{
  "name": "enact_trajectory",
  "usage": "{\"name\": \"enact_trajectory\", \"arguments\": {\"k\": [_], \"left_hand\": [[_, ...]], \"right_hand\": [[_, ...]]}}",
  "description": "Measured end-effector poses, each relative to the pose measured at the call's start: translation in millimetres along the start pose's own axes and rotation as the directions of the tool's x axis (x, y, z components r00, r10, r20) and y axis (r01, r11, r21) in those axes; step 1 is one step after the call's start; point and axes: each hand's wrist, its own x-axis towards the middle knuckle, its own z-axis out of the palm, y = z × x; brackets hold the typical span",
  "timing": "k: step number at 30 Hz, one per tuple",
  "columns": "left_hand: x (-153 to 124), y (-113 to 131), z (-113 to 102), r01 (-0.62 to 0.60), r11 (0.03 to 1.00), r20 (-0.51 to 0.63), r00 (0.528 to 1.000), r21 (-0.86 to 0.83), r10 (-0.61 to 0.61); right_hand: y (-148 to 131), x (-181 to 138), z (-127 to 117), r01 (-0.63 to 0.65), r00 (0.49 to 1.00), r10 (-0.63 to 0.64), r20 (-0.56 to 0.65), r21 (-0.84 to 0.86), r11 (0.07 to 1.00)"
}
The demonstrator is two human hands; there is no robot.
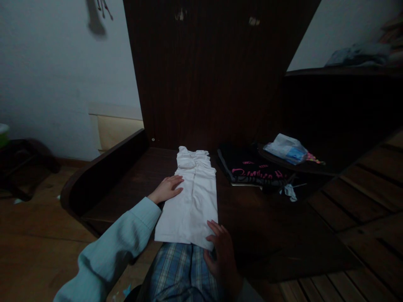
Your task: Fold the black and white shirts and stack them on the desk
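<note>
A white sleeveless-looking garment (197,199) lies lengthwise on the dark wooden bench (135,176), its ruffled end away from me and its straight hem near my lap. Some wrinkles run down its middle. On its left edge, about halfway down, my left hand (167,188) rests flat with the fingers stretched out. At the lower right corner of the garment is my right hand (223,247), fingers apart, the fingertips touching the cloth and the thumb spread below. Shadow makes the right hand dim.
Folded black clothing (258,167) with pink lettering sits on the bench to the right. Beside it a clear plastic packet (286,149) lies on a dark ledge. A dark wooden panel (208,75) rises behind the bench, and a raised armrest (103,163) borders its left side.
</note>
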Motion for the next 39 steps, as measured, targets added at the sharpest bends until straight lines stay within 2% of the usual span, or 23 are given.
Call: {"name": "enact_trajectory", "arguments": {"k": [4,9,16,22,25,29,31,33,36,39], "left_hand": [[-0.3,0.5,0.4,0.005,1.000,-0.001,1.000,0.005,-0.005],[-0.8,2.3,-0.9,0.025,1.000,0.011,1.000,-0.002,-0.025],[-2.3,3.1,-0.8,0.011,1.000,-0.021,1.000,-0.026,-0.011],[0.3,4.6,-3.1,0.016,0.998,-0.036,0.999,-0.065,-0.018],[-5.7,13.4,-13.1,-0.012,0.989,-0.103,0.995,-0.150,-0.003],[-45.9,44.0,-28.3,-0.047,0.957,-0.225,0.974,-0.286,-0.020],[-77.4,60.4,-29.5,-0.097,0.946,-0.202,0.979,-0.310,0.034],[-108.0,71.1,-25.5,-0.124,0.958,-0.154,0.984,-0.259,0.086],[-140.8,72.4,-12.8,-0.089,0.985,-0.159,0.985,-0.149,0.065],[-156.0,62.2,1.0,-0.022,0.997,-0.230,0.973,-0.074,0.005]], "right_hand": [[-9.8,-3.2,17.5,-0.053,0.991,0.048,-0.121,-0.041,0.998],[-5.8,-3.6,28.2,-0.024,0.977,0.016,-0.213,-0.039,0.999],[4.0,-5.9,8.2,0.077,0.995,-0.076,-0.066,0.013,0.997],[12.5,-3.6,-9.9,0.085,0.996,-0.086,0.001,0.081,0.993],[14.1,-1.3,-11.1,0.082,0.995,-0.088,0.044,0.132,0.988],[15.9,1.6,-12.7,0.080,0.991,-0.096,0.097,0.153,0.985],[16.9,2.9,-14.4,0.084,0.986,-0.103,0.128,0.148,0.985],[17.5,4.0,-16.0,0.077,0.984,-0.100,0.149,0.151,0.985],[17.6,4.6,-16.0,0.065,0.983,-0.093,0.160,0.170,0.983],[16.2,4.1,-13.7,0.064,0.987,-0.087,0.138,0.168,0.984]]}}
